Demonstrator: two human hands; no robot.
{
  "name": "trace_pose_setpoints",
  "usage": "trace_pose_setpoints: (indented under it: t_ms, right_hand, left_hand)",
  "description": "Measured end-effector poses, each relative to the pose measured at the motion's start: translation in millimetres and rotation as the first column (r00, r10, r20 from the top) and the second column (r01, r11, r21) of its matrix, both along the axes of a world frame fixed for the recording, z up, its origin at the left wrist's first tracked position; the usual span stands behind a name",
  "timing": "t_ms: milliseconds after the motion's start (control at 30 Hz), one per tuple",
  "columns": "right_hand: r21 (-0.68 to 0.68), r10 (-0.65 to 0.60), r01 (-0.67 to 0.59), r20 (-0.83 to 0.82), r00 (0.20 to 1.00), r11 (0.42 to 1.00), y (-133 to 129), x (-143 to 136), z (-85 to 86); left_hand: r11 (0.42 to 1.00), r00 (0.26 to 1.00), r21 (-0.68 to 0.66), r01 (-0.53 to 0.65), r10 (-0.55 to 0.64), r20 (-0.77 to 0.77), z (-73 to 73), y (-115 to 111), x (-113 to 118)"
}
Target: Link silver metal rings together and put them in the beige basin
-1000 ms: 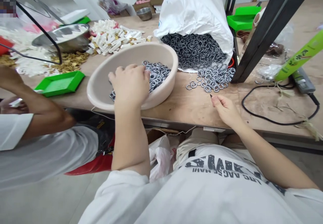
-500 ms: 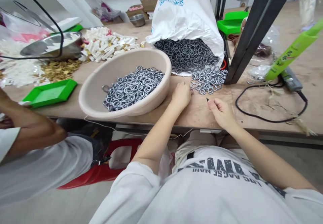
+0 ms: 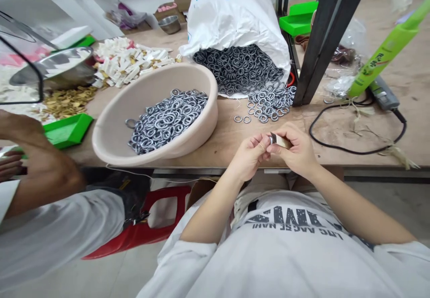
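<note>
In front of my body, over the table's front edge, my two hands meet. My left hand [image 3: 250,157] pinches a grey ring [image 3: 271,140] between thumb and fingers. A small dark-tipped blade [image 3: 281,141] with a pale, wrapped-looking body is gripped in my right hand [image 3: 300,152], its dark end against the ring. Just beyond my hands, two loose rings [image 3: 242,119] lie on the wood beside a small heap of rings [image 3: 270,103]. To the left stands a beige basin [image 3: 107,132] partly filled with similar rings.
A white sack [image 3: 235,20] lies with its mouth toward me, spilling rings. A dark metal post [image 3: 319,43] rises at its right. Farther right are a black cable [image 3: 349,152] and a green tube-like packet [image 3: 383,52]. A co-worker's arm [image 3: 50,155] is at the left, near a green tray [image 3: 69,130].
My left hand has come back from the ring heap to my right hand and now holds a ring. The blade touches it. Two rings lie apart from the heap. The view has shifted slightly.
</note>
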State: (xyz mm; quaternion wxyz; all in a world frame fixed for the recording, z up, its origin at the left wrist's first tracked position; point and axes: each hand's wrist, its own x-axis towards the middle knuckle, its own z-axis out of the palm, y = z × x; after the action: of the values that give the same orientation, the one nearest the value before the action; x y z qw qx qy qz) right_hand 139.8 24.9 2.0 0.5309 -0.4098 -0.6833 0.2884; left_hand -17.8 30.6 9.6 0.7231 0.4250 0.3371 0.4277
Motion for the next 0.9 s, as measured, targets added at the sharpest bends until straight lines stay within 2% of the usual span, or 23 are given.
trace_pose_setpoints:
  t_ms: [67,133,200,233,300,400,467,667,900]
  right_hand:
    - [-0.05,0.01,-0.014,-0.076,0.997,0.999,-2.0,-3.5,-1.9]
    - [-0.157,0.042,-0.066,-0.152,0.987,0.985,-2.2,-4.7,-1.6]
    - [-0.224,0.06,-0.096,-0.164,0.985,0.97,-2.2,-2.6,2.0]
    - [-0.221,0.057,-0.082,-0.118,0.991,0.972,-2.9,-0.8,4.8]
    - [-0.128,0.036,-0.028,0.063,0.997,0.991,-6.3,3.0,10.7]
    - [0.047,-0.004,-0.012,0.327,0.945,0.999,-14.8,4.9,17.1]
    - [0.103,-0.024,-0.019,0.402,0.915,0.994,-19.1,3.8,19.1]
    - [0.111,-0.007,-0.053,0.483,0.876,0.992,-19.9,3.0,24.5]
    - [0.004,0.091,-0.103,0.43,0.898,0.995,-23.0,-1.1,29.3]
  left_hand:
    - [1.0,1.0,-0.015,-0.02,0.02,0.001,-0.7,-6.4,4.4]
    - [0.999,0.999,-0.026,-0.047,0.048,0.015,0.4,-10.5,7.4]
    - [0.997,0.997,-0.055,-0.056,0.059,0.053,2.9,-13.2,9.1]
    - [0.996,0.996,-0.07,-0.054,0.059,0.072,4.4,-14.1,9.4]
    - [0.994,0.993,-0.093,-0.055,0.064,0.097,7.2,-15.5,9.3]
    - [0.988,0.988,-0.12,-0.102,0.114,0.104,10.0,-17.5,8.8]
    - [0.982,0.983,-0.134,-0.136,0.15,0.103,11.0,-19.2,9.1]
    - [0.977,0.977,-0.147,-0.152,0.171,0.129,13.1,-22.5,9.4]
    - [0.987,0.983,-0.101,-0.124,0.136,0.121,11.0,-16.8,2.8]
